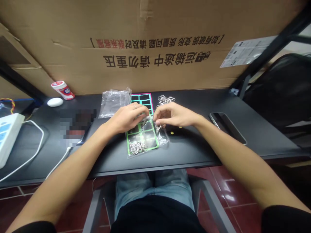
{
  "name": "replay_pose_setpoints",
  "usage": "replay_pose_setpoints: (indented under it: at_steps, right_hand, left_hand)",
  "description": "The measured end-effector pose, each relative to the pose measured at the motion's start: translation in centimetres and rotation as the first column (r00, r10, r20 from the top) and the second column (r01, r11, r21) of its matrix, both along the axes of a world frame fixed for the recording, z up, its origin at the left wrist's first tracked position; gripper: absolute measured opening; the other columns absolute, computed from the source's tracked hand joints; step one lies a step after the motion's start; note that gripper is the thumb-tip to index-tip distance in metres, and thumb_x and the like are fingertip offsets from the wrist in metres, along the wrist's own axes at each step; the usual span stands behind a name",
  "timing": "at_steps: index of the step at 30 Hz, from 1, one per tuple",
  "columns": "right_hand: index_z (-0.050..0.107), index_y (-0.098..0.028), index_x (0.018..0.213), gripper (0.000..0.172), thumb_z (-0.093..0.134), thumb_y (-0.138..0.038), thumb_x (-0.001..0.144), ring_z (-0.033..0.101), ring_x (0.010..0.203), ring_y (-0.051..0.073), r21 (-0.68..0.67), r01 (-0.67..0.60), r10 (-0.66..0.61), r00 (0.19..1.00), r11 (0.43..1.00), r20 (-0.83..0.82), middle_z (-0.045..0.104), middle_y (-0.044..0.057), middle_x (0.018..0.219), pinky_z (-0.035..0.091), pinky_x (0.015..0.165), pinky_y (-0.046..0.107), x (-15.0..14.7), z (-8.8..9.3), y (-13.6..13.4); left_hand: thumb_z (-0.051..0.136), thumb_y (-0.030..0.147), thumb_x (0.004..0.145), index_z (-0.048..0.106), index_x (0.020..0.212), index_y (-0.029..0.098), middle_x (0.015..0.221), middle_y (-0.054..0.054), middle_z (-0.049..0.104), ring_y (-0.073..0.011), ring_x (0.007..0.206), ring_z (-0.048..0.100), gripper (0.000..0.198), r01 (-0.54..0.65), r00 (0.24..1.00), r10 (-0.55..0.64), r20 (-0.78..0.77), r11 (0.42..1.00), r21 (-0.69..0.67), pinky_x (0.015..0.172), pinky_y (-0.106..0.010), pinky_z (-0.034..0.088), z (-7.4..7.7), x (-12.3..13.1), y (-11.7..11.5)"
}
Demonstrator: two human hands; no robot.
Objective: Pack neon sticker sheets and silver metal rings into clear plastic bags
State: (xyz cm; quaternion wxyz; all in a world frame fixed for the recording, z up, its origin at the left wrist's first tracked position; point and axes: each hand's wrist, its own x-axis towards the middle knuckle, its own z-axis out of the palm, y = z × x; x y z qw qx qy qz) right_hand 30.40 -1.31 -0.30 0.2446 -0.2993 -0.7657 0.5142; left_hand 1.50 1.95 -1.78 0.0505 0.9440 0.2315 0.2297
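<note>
My left hand (127,118) and my right hand (171,115) meet over a small clear plastic bag (148,124), and their fingertips seem to pinch its upper part. Below them lies a flat black sheet with neon green and pink outlines (143,137). A clear bag of silver metal rings (137,147) rests on its near end. Another clear bag (162,137) sits just beneath my right hand, near a few small gold discs (172,132). Loose silver wire rings (165,100) lie beyond my right hand, and a flat clear bag (114,103) lies beyond my left.
All this lies on a black desk (194,152) backed by an upright cardboard box (155,32). A smartphone (227,127) lies to the right. To the left are a white power strip (8,136) with white cables, a white oval object (55,102) and a red-and-white bottle (62,90).
</note>
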Motion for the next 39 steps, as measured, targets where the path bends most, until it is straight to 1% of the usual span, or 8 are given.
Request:
replay_pose_setpoints:
  at_steps: [2, 4, 8, 13, 18, 23, 28, 39]
  right_hand:
    - [0.08, -0.02, 0.102, 0.028, 0.09, -0.042, 0.089, 0.076, 0.076, 0.018, -0.057, 0.036, -0.038, 0.999, 0.998, -0.039, 0.083, 0.003, 0.09, 0.065, 0.075, 0.034, 0.2, 0.1, 0.1]
    - [0.081, -0.02, 0.101, 0.03, 0.093, -0.043, 0.086, 0.078, 0.079, 0.019, -0.075, 0.05, -0.054, 0.998, 0.996, -0.043, 0.084, 0.005, 0.091, 0.066, 0.078, 0.035, 0.4, 0.2, 0.2]
    - [0.082, -0.02, 0.101, 0.029, 0.093, -0.042, 0.086, 0.082, 0.087, 0.022, -0.044, 0.083, -0.084, 0.996, 0.996, -0.023, 0.086, 0.006, 0.096, 0.067, 0.084, 0.037, 0.8, 0.2, 0.5]
    - [0.083, -0.021, 0.102, 0.025, 0.091, -0.038, 0.086, 0.083, 0.093, 0.023, -0.039, 0.057, -0.056, 0.998, 0.998, 0.019, 0.087, 0.006, 0.102, 0.068, 0.091, 0.039, 0.9, 0.2, 0.5]
    - [0.085, -0.021, 0.102, 0.027, 0.094, -0.039, 0.084, 0.083, 0.101, 0.025, 0.002, 0.075, -0.075, 0.997, 0.997, 0.026, 0.087, 0.007, 0.108, 0.067, 0.1, 0.042, 1.2, 0.4, 0.6]
    - [0.083, -0.02, 0.104, 0.03, 0.095, -0.036, 0.082, 0.083, 0.103, 0.026, 0.012, 0.135, -0.134, 0.99, 0.991, -0.049, 0.087, 0.008, 0.108, 0.067, 0.101, 0.044, 1.6, 0.5, 0.9]
    - [0.083, -0.021, 0.111, 0.035, 0.096, -0.034, 0.081, 0.083, 0.108, 0.027, 0.023, 0.153, -0.15, 0.985, 0.988, -0.09, 0.087, 0.009, 0.112, 0.067, 0.104, 0.046, 1.9, 0.3, 1.2]
    - [0.085, -0.023, 0.104, 0.033, 0.098, -0.043, 0.08, 0.083, 0.099, 0.026, 0.053, 0.196, -0.193, 0.979, 0.979, -0.065, 0.087, 0.007, 0.105, 0.068, 0.096, 0.043, 1.8, 0.1, 1.4]
  left_hand:
    - [0.054, 0.027, 0.113, 0.072, 0.12, 0.025, 0.13, -0.007, 0.08, -0.0242, 0.122, 0.073, 0.019, -0.012, 1.0, 0.012, -0.009, 1.0, 0.01, 0.099, -0.04, 0.061, 0.0, 0.0, 0.0]
    - [0.054, 0.027, 0.114, 0.073, 0.12, 0.025, 0.13, -0.007, 0.08, -0.0241, 0.123, 0.074, 0.02, -0.024, 1.0, 0.024, -0.01, 1.0, 0.017, 0.1, -0.04, 0.061, 0.1, 0.0, -0.1]
    - [0.054, 0.027, 0.113, 0.073, 0.12, 0.025, 0.13, -0.007, 0.081, -0.0237, 0.124, 0.074, 0.02, -0.043, 0.999, 0.043, 0.004, 0.999, 0.023, 0.102, -0.041, 0.062, 0.2, 0.0, -0.1]
    - [0.054, 0.026, 0.113, 0.073, 0.121, 0.025, 0.131, -0.007, 0.08, -0.0237, 0.124, 0.074, 0.021, -0.052, 0.999, 0.052, -0.012, 0.999, 0.008, 0.102, -0.041, 0.061, 0.3, 0.1, -0.2]
    - [0.053, 0.027, 0.114, 0.072, 0.12, 0.025, 0.13, -0.006, 0.08, -0.0236, 0.124, 0.074, 0.02, -0.053, 0.999, 0.053, -0.007, 0.999, 0.003, 0.101, -0.041, 0.061, 0.3, 0.1, -0.2]
    - [0.052, 0.026, 0.114, 0.072, 0.121, 0.025, 0.13, -0.007, 0.08, -0.0232, 0.123, 0.073, 0.021, -0.043, 0.999, 0.043, -0.003, 0.999, 0.011, 0.102, -0.04, 0.061, 0.3, 0.0, -0.2]
    - [0.051, 0.026, 0.113, 0.072, 0.121, 0.026, 0.128, -0.006, 0.08, -0.0231, 0.123, 0.073, 0.022, -0.05, 0.999, 0.05, -0.009, 0.999, 0.008, 0.102, -0.04, 0.061, 0.2, 0.0, -0.2]
    - [0.051, 0.028, 0.115, 0.072, 0.12, 0.025, 0.13, -0.006, 0.08, -0.0232, 0.123, 0.074, 0.022, -0.057, 0.998, 0.057, -0.018, 0.998, 0.01, 0.103, -0.04, 0.062, 0.3, 0.1, -0.3]
